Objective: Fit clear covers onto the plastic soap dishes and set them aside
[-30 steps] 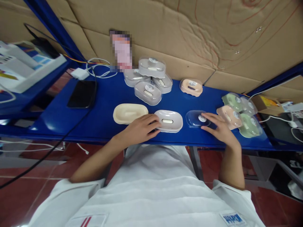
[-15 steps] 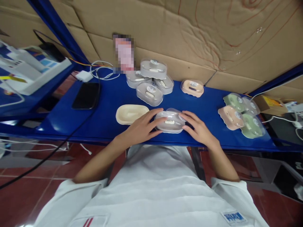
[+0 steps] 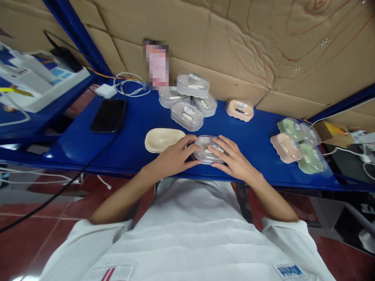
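A white soap dish with a clear lid (image 3: 206, 150) lies on the blue bench (image 3: 131, 132) right in front of me. My left hand (image 3: 172, 158) rests against its left side, fingers spread. My right hand (image 3: 234, 160) lies flat over the lid's right part, pressing down on it. A cream soap tray (image 3: 162, 139) without a lid sits just left of my left hand.
Several lidded white dishes (image 3: 189, 97) are piled at the back, a peach one (image 3: 239, 109) beside them. Green and peach lidded dishes (image 3: 299, 146) cluster at the right. A black phone (image 3: 107, 115), charger and cables lie at the left. Cardboard lines the wall.
My right hand carried the clear lid from the right onto the white dish and now lies flat on it. My left hand stayed at the dish's left side.
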Motion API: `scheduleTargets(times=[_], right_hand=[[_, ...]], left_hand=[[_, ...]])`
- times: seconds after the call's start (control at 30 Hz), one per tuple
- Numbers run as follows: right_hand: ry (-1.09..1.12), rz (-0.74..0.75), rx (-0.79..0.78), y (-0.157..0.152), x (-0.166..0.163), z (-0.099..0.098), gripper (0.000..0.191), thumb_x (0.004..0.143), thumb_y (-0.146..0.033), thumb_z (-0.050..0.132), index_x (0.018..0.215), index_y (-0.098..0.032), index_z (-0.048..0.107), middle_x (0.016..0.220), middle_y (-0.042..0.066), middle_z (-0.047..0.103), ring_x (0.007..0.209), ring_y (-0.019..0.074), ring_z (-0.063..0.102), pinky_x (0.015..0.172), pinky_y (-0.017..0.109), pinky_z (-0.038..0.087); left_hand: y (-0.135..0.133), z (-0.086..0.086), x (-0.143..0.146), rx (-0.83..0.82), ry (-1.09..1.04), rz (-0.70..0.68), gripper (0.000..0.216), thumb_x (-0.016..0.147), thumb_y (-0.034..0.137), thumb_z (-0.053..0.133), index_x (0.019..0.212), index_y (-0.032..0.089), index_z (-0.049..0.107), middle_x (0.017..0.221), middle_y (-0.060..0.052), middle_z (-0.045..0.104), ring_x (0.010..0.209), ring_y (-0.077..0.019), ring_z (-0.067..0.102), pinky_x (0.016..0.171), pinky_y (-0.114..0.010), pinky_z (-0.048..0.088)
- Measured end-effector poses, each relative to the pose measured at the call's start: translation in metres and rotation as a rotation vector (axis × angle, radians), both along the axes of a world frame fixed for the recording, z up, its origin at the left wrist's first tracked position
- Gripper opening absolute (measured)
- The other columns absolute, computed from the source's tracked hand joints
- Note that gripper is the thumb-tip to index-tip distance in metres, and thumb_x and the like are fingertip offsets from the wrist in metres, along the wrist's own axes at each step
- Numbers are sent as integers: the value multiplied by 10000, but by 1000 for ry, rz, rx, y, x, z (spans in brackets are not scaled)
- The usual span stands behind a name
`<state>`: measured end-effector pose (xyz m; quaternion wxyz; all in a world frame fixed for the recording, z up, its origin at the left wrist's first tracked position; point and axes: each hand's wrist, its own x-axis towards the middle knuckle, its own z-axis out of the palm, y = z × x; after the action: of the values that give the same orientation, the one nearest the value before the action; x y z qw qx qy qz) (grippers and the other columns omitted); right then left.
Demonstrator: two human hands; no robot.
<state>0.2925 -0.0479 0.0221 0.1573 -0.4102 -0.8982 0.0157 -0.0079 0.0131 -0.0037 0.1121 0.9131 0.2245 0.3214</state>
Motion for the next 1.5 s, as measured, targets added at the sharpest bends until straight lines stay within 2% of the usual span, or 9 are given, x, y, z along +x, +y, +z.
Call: scheduleTargets(times=[0.2,0.5,0.73,0.87,1.07,1.17,1.23,1.4,1.5], right_hand=[[-15,0,20,1,-5,-5,570,1102,-486,637,1655,-375,550,1733,87,509,1684,377,348,1344,698,347],[98,-35,5,-3,12,-14,731,1114,-453,613,1775,-414,302,1819,84,363,1718,371,261,1328,677,406],[20,-12,65,-3,7,-16,695,1088,-471,667,1732,-404,416,1776,96,442,1682,378,355,1343,702,365],[66,-22,23,-3,5,-16,711,1085,-459,675,1738,-418,398,1805,86,388,1708,386,286,1328,710,389],[121,19,105,4,15,-8,752,1072,-447,697,1751,-402,377,1768,96,445,1682,382,351,1311,671,448],[98,-41,142,26,16,9,710,1069,-504,682,1727,-418,429,1744,72,484,1665,407,375,1322,701,415],[87,-66,160,53,10,20,686,1072,-564,649,1714,-415,458,1748,55,480,1671,413,357,1346,715,360],[66,-26,189,139,-29,23,675,1116,-673,468,1654,-277,564,1740,99,484,1677,350,351,1385,619,302],[39,-37,166,168,-44,20,752,1117,-723,404,1692,-246,496,1776,125,427,1687,358,323,1382,644,241]], left_hand=[[3,-5,-1,3,63,18,320,1090,491,665,1186,187,630,1376,-176,618,1203,-309,706,971,-471,666],[-1,-3,4,123,22,-14,376,1125,372,622,1446,190,553,1513,-212,607,1357,-338,672,1064,-505,644],[1,-3,0,126,16,-5,195,1112,354,638,1238,204,637,1345,-150,651,1237,-297,697,995,-450,653],[1,-1,2,125,32,8,192,1113,345,627,1241,202,639,1348,-154,649,1230,-298,689,973,-444,651],[-12,18,-10,269,140,164,210,1094,334,656,1259,207,675,1344,-159,699,1269,-345,684,1164,-575,548],[-20,19,-29,247,163,399,210,1079,348,667,1223,199,707,1271,-172,736,1194,-375,709,1087,-600,564],[-25,14,-38,211,199,454,218,1070,338,666,1226,195,720,1234,-174,751,1181,-387,711,1034,-587,578],[-36,5,-24,119,252,212,267,1093,283,615,1330,197,702,1360,-156,735,1349,-353,657,1061,-499,583],[-35,5,-3,115,291,33,355,1112,228,568,1457,185,637,1461,-138,705,1429,-327,622,1182,-496,527]])
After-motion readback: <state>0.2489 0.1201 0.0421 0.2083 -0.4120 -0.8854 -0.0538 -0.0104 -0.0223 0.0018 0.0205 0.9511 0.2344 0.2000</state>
